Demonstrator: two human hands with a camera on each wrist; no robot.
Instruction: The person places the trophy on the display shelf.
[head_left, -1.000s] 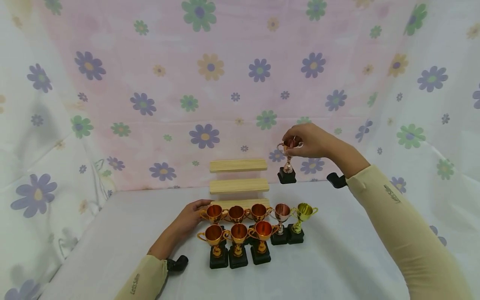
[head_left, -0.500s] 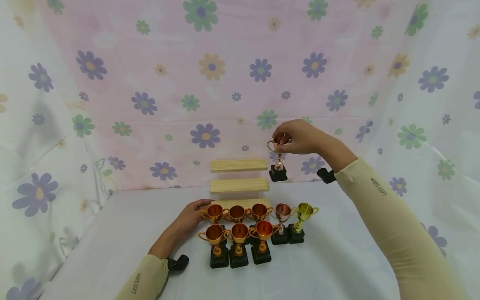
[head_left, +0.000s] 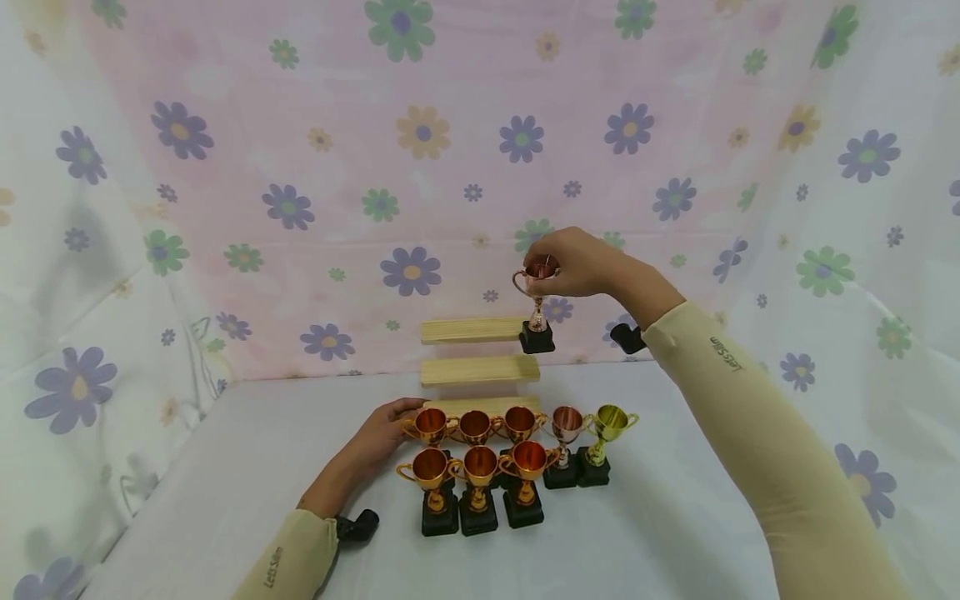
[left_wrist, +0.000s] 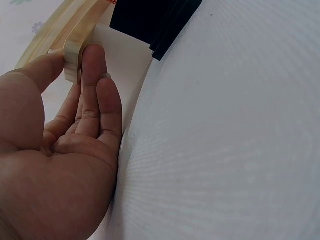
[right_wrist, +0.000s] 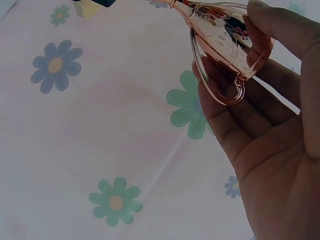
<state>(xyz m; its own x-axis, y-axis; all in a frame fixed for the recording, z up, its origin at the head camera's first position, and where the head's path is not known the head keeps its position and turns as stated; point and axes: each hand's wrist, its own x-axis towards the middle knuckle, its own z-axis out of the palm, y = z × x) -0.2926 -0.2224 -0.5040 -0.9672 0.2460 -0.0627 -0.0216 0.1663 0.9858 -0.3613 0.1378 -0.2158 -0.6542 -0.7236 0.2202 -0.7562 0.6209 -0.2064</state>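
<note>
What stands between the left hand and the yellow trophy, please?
In the head view, going from the left hand, three orange-gold trophies of the back row come first, then a rose trophy beside the yellow trophy.

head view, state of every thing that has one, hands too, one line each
Held trophy: upright, off the table
Right hand: gripping the held trophy's cup
Left hand: pinching the stand's lowest board at its left end
Stand: upright, three boards stepped
Six orange trophies: upright, in two rows
Pink trophy: upright
Yellow trophy: upright
Backdrop: hanging, creased
</note>
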